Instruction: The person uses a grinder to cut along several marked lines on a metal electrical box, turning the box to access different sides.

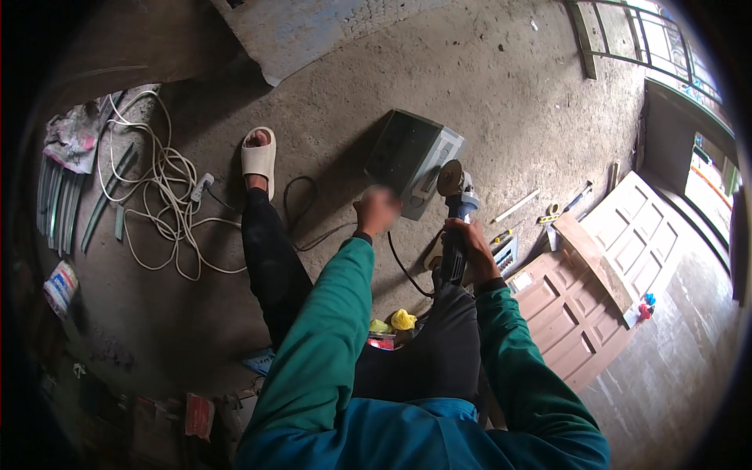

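Observation:
My right hand (468,244) grips an angle grinder (453,258) by its dark body, and the grinder's disc (450,178) points away from me. The tool stands above my right knee. My left hand (377,210) is curled closed near the lower left edge of a dark boxy machine (403,149) on the floor. A blurred patch covers part of those fingers, so what they hold cannot be made out. A black cord (404,270) runs from beneath my left hand toward the back end of the grinder.
A tangled white extension cord (168,168) with a socket block (202,186) lies left of my sandalled foot (258,160), beside metal strips (59,207). Wooden panelled doors (560,313) lie at right, near a spirit level (580,196) and tape roll (553,210). Yellow plastic (403,319) sits between my legs.

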